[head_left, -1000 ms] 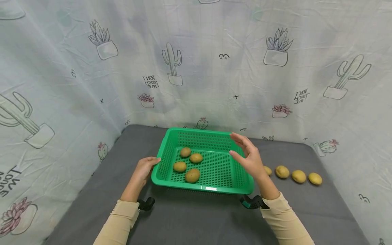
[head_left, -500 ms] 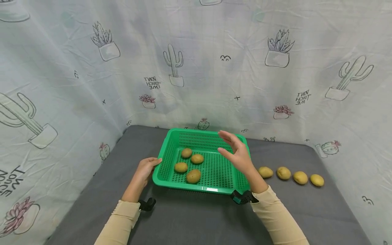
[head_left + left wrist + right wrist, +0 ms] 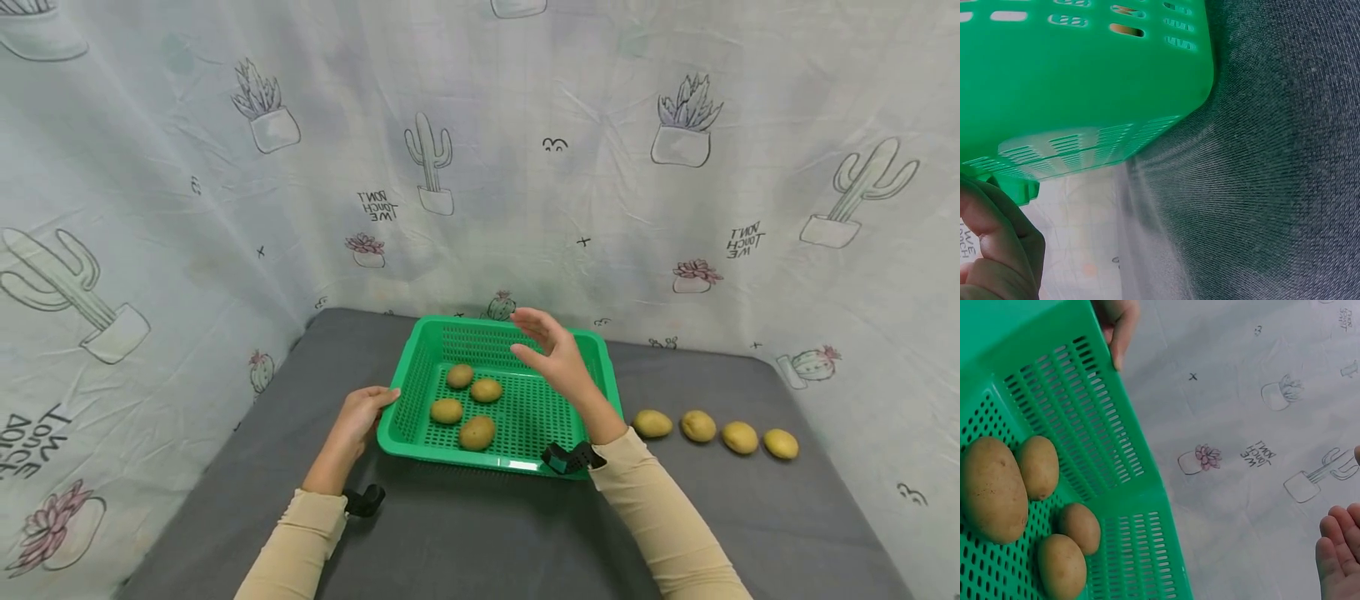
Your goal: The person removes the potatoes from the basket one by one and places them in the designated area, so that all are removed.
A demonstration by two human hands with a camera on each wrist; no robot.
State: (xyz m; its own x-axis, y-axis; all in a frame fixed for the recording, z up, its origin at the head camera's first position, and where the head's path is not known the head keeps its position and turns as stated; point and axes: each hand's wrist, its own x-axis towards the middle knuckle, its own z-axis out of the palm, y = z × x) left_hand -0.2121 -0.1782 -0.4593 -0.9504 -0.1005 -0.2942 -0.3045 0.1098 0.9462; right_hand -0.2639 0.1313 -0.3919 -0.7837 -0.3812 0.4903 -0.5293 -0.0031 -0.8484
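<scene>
Here, left fingers grip 1 basket of 4 potatoes, right fingers gaping, 4 yellowish lumps nearby.

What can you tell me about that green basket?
The green basket looks like plastic: rectangular, open-topped, with a rim and slotted walls and floor. It appears to rest level on the grey cloth, four potatoes lying toward its left. The left hand grips its left rim; the right hand hangs above, not touching.

Left hand: gripping, thumb uppermost. Right hand: held to the right of that grip, thumb apart from the fingers (these loosely curved). Forearms: angled inward.
</scene>
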